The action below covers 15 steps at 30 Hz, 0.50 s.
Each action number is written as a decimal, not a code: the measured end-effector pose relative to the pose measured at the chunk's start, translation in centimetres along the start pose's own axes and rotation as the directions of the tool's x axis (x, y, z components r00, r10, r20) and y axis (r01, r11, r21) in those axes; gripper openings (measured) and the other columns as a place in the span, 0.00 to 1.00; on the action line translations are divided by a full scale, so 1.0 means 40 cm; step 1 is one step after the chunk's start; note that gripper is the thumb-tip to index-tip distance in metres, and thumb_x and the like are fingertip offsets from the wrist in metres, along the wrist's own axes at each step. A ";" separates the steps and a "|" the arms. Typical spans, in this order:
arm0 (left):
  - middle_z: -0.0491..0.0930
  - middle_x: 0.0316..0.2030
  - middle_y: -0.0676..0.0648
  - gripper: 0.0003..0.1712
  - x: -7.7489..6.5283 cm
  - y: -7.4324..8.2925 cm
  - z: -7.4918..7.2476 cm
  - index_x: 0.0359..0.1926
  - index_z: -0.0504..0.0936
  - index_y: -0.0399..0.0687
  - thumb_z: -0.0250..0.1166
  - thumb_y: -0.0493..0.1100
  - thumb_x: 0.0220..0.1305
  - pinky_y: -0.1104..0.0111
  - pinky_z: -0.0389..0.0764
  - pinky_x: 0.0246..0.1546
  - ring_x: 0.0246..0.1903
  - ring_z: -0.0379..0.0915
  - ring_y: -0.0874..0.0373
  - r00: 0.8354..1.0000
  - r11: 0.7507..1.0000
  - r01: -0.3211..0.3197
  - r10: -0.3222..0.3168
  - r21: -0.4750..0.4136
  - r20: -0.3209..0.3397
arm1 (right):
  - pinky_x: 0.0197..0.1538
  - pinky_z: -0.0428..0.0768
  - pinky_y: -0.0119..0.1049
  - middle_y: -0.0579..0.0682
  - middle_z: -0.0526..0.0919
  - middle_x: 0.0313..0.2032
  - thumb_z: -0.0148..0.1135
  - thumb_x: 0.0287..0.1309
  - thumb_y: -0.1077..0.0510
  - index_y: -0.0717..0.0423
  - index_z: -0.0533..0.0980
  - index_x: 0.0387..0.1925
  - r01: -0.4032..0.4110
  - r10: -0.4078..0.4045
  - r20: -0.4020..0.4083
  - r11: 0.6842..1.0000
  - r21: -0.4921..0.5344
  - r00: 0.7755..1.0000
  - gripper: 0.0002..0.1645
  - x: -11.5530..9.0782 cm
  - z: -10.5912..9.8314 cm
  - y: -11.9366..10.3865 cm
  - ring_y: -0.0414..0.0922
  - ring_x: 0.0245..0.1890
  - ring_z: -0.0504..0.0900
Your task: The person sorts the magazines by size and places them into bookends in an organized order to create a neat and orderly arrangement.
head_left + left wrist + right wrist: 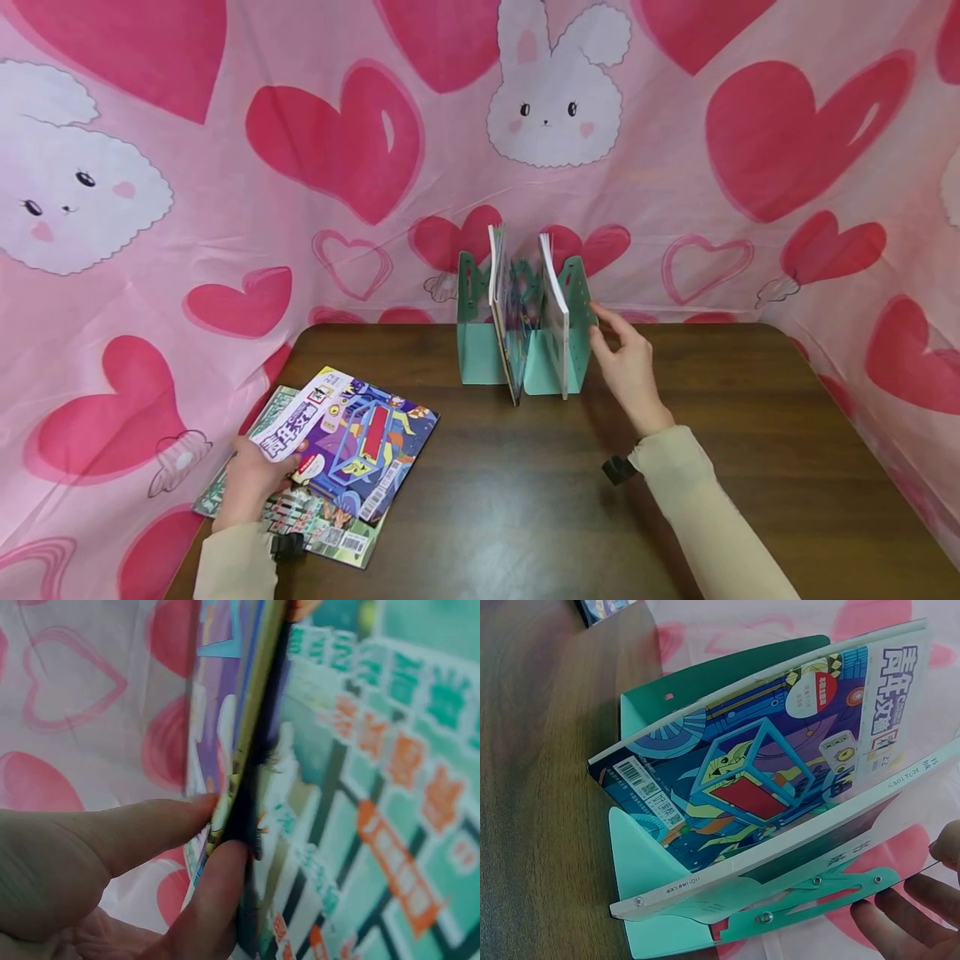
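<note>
My left hand (255, 475) pinches the edge of a purple illustrated magazine (375, 442) between thumb and fingers. Under it lies a green-covered magazine (348, 542), its bright cover lettering close up in the left wrist view. At the back of the table stands a mint-green metal book stand (480, 354). My right hand (630, 362) pinches the thin outer edge of its right side panel (581, 308). Inside lean a magazine with a purple cover (735, 772) toward the left and a white-spined book (780, 855) toward the right panel.
The dark wooden table (510, 508) ends at a pink heart-patterned cloth (465, 167) hanging close behind the book stand. Black wrist cameras, such as the right one (618, 469), sit at both cuffs.
</note>
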State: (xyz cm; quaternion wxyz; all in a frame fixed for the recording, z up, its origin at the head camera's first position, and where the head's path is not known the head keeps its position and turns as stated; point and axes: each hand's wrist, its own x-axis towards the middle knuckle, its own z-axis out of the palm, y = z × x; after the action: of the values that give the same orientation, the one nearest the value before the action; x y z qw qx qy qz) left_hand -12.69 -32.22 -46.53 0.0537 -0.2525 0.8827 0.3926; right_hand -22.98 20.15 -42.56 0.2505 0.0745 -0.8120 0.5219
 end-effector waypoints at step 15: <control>0.77 0.47 0.20 0.35 -0.013 -0.016 -0.006 0.62 0.63 0.16 0.70 0.35 0.64 0.65 0.88 0.28 0.28 0.85 0.54 0.993 0.990 -0.111 0.106 -0.091 -0.053 | 0.46 0.75 0.12 0.58 0.85 0.58 0.63 0.69 0.65 0.57 0.81 0.63 -0.006 0.005 -0.041 1.000 -0.024 0.999 0.22 0.002 0.007 -0.005 0.55 0.48 0.87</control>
State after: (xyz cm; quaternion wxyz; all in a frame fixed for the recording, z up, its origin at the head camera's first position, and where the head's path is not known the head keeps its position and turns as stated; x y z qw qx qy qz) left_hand -11.92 -32.55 -46.64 -0.0009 -0.2156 0.8767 0.4300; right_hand -23.07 19.82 -42.46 0.2665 0.0589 -0.8130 0.5143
